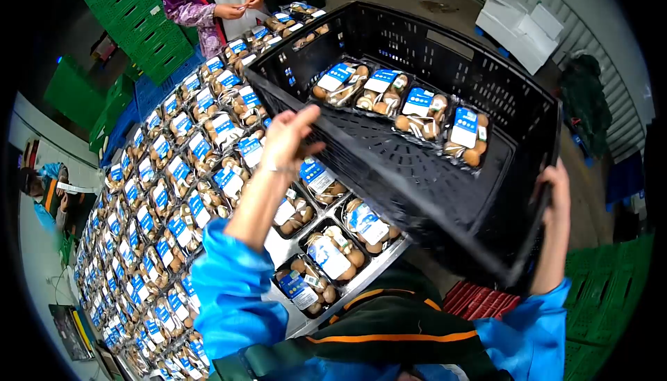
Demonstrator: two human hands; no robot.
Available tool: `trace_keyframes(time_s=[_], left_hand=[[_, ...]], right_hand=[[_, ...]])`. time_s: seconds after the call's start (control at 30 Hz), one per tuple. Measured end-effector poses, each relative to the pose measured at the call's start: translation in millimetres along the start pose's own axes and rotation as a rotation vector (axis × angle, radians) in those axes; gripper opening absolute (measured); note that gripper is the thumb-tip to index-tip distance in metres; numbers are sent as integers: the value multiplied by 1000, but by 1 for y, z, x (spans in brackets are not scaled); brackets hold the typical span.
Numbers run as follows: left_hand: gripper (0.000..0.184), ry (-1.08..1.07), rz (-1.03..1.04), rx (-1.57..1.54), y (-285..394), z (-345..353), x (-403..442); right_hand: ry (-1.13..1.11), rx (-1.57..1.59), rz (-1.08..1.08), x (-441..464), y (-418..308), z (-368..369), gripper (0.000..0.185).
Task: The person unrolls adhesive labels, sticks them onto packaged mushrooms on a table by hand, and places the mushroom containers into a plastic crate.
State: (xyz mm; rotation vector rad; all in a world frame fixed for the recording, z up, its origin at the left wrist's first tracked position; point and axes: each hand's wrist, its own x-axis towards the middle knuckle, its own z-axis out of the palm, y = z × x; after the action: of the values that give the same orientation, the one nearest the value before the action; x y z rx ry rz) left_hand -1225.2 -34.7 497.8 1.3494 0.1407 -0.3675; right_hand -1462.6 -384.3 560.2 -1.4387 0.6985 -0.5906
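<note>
A black plastic crate (445, 40) is tilted in front of me, with a row of several mushroom packs (420, 110) along its far side. My right hand (556, 190) is closed on the crate's right-hand rim, its fingers partly hidden behind the wall. Beside the crate's near left wall is my left hand (286, 138), fingers apart and nothing held; whether it touches the wall I cannot tell. Below it, film-wrapped mushroom packs (330, 252) with blue and white labels lie on a metal table (375, 273).
Many more packs (160, 207) cover the table to the left. Across it stands a person in a purple sleeve (184, 6), hands together. Green crates (139, 20) are stacked at the back left, others (604, 297) at the lower right. White boxes (517, 27) lie at the back right.
</note>
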Motion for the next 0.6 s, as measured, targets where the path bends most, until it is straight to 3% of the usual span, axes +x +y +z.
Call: trace_keyframes(time_s=[0.13,0.2,0.23,0.3,0.33,0.4,0.47,0.5,0.53,0.57,0.6], left_hand=[[28,-118,-121,-286,-41,30,-52],[39,-200,-190,-246,-70,39,-62],[45,-183,-110,-92,-76,49,-71],[43,-231,-3,24,-76,48,-82],[40,-214,67,131,-75,36,-86],[41,192,93,425,-102,-8,-87],[48,500,353,1106,-125,-43,-88],[56,541,327,1245,-155,-62,-86],[65,588,298,1378,-195,-82,-80],[78,606,248,1310,-235,-98,-71],[83,614,239,1296,-243,-92,-65]], right_hand=[[-277,-62,128,138,19,-75,59],[-281,-111,126,170,47,-87,68],[-244,-189,174,197,63,-100,78],[-180,-545,21,228,65,-104,75],[-147,-766,-235,245,68,-106,71],[-176,-1234,-1040,219,18,-27,63],[-631,-1032,-973,189,-1,72,57],[-937,-964,-961,178,6,117,53],[-1011,-905,-1208,165,40,149,49],[-1217,-906,-1164,155,77,185,49],[-1267,-989,-1324,146,109,214,53]])
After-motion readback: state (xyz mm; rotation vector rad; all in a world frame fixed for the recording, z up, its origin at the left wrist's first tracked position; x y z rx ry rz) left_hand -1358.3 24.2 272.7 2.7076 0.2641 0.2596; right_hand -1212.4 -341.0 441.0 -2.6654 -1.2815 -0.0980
